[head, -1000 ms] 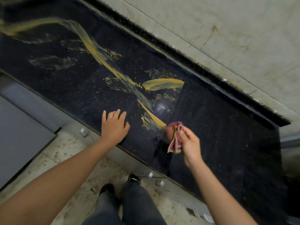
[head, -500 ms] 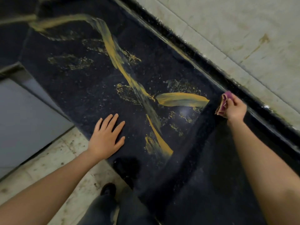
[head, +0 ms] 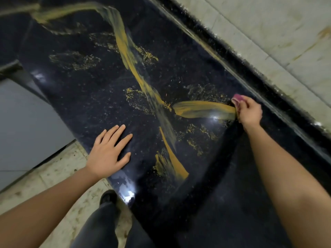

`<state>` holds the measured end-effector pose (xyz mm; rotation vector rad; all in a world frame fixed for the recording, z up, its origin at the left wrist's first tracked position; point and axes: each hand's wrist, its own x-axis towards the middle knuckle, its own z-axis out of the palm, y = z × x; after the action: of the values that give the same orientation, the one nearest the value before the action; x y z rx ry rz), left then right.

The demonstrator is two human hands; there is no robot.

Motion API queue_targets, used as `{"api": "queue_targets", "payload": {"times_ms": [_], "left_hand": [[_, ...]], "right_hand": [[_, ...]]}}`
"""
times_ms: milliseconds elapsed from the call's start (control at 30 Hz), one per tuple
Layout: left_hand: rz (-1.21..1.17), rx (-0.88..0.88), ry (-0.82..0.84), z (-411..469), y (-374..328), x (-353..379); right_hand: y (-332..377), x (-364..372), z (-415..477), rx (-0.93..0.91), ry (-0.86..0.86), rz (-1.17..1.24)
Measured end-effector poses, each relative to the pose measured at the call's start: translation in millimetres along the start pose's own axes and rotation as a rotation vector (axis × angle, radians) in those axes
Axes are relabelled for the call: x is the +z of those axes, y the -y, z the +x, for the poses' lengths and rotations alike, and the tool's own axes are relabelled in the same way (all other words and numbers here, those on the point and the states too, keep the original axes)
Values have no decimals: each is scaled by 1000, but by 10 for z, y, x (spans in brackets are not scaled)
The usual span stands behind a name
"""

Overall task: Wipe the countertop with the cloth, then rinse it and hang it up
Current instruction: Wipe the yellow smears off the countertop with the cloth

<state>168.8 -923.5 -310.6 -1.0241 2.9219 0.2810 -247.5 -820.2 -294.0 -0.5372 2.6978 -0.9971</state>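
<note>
The black speckled countertop (head: 93, 97) is smeared with long yellow-orange streaks (head: 202, 109) and scattered yellow specks. My right hand (head: 249, 112) grips a bunched pink cloth (head: 237, 99) and presses it on the counter at the right end of a broad yellow streak, close to the back ledge. Most of the cloth is hidden under my fingers. My left hand (head: 109, 152) lies flat with fingers spread on the counter near its front edge, holding nothing.
A raised black ledge (head: 238, 56) and a stained pale tiled wall (head: 277, 33) run along the back. A grey cabinet front (head: 23, 126) is at the left. Dirty floor tiles (head: 59, 178) and my dark trousers and shoe (head: 107, 196) lie below the counter edge.
My right hand carried the cloth from near the front edge up to the back ledge, then down onto the end of the yellow streak. My left hand stayed flat on the counter.
</note>
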Motion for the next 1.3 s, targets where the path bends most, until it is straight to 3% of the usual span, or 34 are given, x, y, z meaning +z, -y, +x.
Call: {"api": "queue_targets", "payload": {"times_ms": [400, 567, 833, 1067, 1300], "left_hand": [[27, -3, 16, -13, -25, -38], [-33, 11, 14, -12, 15, -9], [-61, 63, 22, -35, 49, 9], [-76, 80, 14, -34, 45, -7], [-41, 92, 46, -49, 54, -35]], "right_hand": [[-103, 265, -1833, -132, 281, 2], [-44, 433, -2728, -152, 180, -34], [159, 554, -3834, -205, 184, 25], [329, 633, -4429, -167, 307, 98], [604, 238, -3781, 387, -18, 763]]}}
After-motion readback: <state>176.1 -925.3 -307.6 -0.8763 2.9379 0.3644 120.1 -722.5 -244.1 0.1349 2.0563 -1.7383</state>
